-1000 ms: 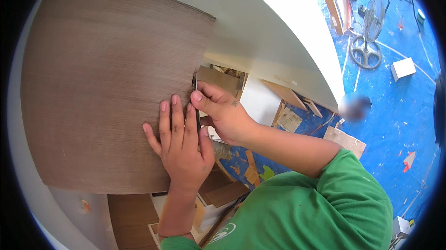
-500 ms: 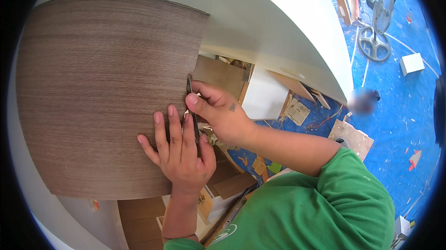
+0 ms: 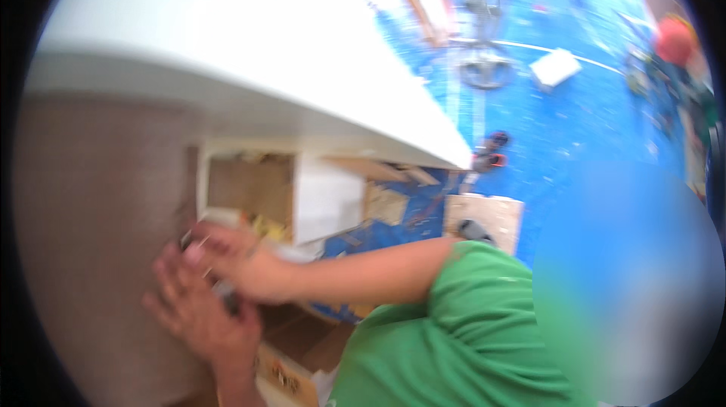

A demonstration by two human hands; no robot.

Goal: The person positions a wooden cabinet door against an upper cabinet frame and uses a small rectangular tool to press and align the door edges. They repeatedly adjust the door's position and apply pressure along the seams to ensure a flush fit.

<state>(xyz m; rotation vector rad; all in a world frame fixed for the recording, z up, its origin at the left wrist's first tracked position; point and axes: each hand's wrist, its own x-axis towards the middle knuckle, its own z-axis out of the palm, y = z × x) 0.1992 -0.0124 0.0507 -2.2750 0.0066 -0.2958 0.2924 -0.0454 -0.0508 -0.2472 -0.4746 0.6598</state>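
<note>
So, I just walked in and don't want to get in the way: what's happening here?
A person in a green shirt has both hands at the edge of a brown wood-grain panel. The right hand grips a slim dark object, too blurred to identify; the left hand lies on the panel, fingers spread. Beyond, a white box sits on blue floor sheeting.

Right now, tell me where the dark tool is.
In the head view, the dark tool is at lower left, between the left hand and right hand, by the right edge of the brown panel.
</note>
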